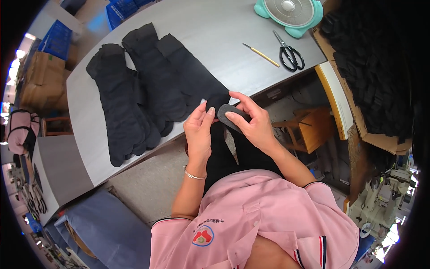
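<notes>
A black sock [190, 65] stretches from the grey table over its near edge, its end at my fingers. My left hand [197, 132] is closed in a pinch on that end. Between the thumb and fingers of my right hand [260, 127] is a dark grey rounded pad [230, 113], against or very near the sock. I cannot make out exactly what the pad is. Two piles of black socks lie to the left, an outer pile [117, 96] and a middle pile [152, 67].
Black-handled scissors [292, 57] and a thin yellow-handled tool [265, 55] lie at the table's right. Behind them stands a teal fan [289, 12]. A cardboard box [380, 142] heaped with black pieces is at the right. A wooden stool [309, 130] stands below the table.
</notes>
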`<state>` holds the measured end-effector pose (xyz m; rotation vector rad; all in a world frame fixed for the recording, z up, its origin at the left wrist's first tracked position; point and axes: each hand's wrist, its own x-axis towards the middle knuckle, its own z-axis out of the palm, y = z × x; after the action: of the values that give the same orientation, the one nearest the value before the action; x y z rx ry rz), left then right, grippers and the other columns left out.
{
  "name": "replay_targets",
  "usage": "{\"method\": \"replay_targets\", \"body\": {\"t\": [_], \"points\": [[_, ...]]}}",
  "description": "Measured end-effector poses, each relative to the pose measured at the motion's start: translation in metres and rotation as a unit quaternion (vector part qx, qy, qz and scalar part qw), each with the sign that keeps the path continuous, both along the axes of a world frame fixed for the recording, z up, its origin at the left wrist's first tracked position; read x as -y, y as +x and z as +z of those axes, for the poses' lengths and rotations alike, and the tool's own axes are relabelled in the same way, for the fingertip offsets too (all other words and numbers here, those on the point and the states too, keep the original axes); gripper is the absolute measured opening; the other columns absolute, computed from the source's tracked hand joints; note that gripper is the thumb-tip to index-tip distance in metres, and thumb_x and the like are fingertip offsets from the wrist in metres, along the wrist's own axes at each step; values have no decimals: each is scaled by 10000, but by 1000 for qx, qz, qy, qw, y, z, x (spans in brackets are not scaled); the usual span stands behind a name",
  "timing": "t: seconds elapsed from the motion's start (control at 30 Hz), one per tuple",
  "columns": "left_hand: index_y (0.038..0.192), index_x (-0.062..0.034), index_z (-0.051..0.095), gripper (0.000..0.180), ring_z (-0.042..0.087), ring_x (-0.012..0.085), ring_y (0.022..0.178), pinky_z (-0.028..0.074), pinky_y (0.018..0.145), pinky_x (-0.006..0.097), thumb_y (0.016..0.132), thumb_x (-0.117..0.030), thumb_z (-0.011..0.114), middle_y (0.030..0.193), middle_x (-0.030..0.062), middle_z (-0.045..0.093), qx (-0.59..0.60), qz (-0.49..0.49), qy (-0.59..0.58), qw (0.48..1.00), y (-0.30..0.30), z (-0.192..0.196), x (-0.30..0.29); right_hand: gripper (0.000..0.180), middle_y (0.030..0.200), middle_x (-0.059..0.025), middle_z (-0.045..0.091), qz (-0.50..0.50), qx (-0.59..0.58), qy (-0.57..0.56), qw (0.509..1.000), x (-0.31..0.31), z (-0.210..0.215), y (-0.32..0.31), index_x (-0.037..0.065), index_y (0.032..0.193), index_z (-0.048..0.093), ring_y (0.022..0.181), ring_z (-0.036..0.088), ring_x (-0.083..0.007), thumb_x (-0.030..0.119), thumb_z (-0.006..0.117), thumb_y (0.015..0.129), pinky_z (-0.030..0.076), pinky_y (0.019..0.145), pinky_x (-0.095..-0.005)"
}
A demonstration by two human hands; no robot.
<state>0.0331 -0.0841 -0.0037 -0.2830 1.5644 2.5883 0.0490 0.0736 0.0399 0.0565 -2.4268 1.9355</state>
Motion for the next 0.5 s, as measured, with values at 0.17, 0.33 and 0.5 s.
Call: {"method": "replay_targets", "body": {"t": [0.17,0.33,0.5], "points": [[1226,22,627,267,665,102,894,540,833,264,992,-97,584,1051,61,710,24,-43,67,997,11,10,1,456,776,-52,642,7,46,8,999,-4,8,-7,34,1317,572,530,595,-90,144,717,899,459,447,-247],[1201,32,641,268,669,104,888,544,801,253,966,-97,633,1052,72,716,11,-79,6,997,16,22,3,411,758,-43,630,15,53,-12,998,-5,4,-3,10,1250,605,566,594,-77,158,731,888,459,458,-242],[1178,42,654,265,660,90,870,542,770,244,937,-64,674,1023,62,719,7,-93,-15,995,23,29,1,379,743,-45,626,3,55,6,998,-5,2,4,-2,1198,617,604,580,-76,161,740,879,455,513,-247]]}}
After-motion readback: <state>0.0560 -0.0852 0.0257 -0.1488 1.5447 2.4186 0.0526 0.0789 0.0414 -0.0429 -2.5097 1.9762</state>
